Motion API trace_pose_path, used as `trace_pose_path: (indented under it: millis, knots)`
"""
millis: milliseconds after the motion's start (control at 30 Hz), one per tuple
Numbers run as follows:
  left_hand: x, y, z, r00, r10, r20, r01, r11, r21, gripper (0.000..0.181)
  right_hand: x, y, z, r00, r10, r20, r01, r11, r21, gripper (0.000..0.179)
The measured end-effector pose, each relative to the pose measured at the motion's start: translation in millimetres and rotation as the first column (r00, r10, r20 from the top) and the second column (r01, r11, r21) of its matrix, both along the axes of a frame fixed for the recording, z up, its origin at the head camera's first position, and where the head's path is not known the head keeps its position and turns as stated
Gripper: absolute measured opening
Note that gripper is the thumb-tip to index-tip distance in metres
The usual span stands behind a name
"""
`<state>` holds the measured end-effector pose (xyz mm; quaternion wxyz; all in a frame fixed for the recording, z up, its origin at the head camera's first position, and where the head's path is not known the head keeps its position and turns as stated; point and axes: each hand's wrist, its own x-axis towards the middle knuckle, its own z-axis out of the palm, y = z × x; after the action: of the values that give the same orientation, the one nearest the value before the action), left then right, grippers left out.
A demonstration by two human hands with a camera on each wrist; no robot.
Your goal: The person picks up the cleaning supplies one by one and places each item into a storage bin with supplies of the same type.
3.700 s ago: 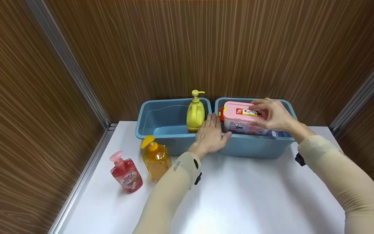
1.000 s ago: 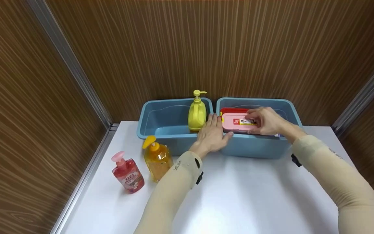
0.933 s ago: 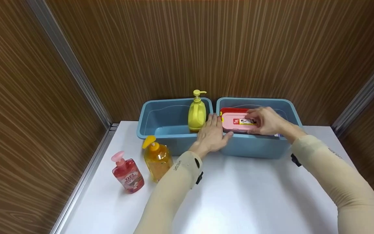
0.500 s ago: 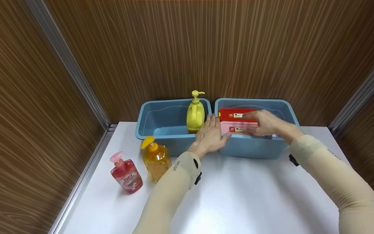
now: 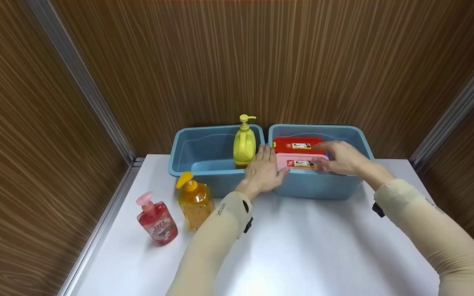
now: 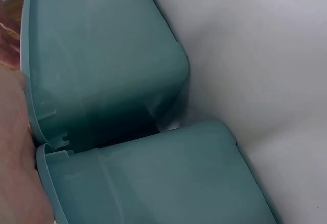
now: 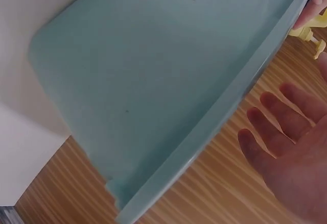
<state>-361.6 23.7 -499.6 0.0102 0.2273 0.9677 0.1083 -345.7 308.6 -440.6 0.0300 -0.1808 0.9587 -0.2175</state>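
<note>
My left hand (image 5: 261,170) lies flat, fingers straight, across the adjoining rims of two blue-green bins. In the right bin (image 5: 315,187), a tub with a red lid (image 5: 282,144) sits behind a tub with a pink lid (image 5: 283,159), both low inside it. My right hand (image 5: 342,158) hovers over that bin's right half, thumb and fingers spread with nothing between them. In the right wrist view its fingers (image 6: 7,45) do not appear, but the right hand (image 7: 296,152) shows loosely extended beside the bin rim (image 7: 204,137).
A yellow pump bottle (image 5: 244,150) stands at the right end of the left bin (image 5: 224,185). In front of that bin are an orange pump bottle (image 5: 196,205) and a red soap bottle with a pink pump (image 5: 159,226). Wood-grain panels (image 5: 237,61) enclose the white table (image 5: 303,246).
The right hand has lowered the pink-lidded tub into the right bin in front of the red-lidded one, let it go and shifted slightly right. The left hand stays on the rims.
</note>
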Motion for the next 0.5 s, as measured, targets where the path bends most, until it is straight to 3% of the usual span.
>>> trace_pose_path:
  millis: [200, 500]
  knots:
    - [-4.3, -0.8, 3.0, 1.000, -0.003, -0.006, 0.003, 1.000, -0.007, 0.093, 5.2, 5.2, 1.2, 0.999, -0.047, 0.015, 0.047, 0.999, -0.004, 0.076]
    - [-12.1, -10.1, 7.4, 1.000, 0.015, 0.008, -0.015, 0.999, 0.030, 0.091, 2.6, -2.2, 3.9, 0.999, -0.039, 0.021, 0.040, 0.999, -0.005, 0.072]
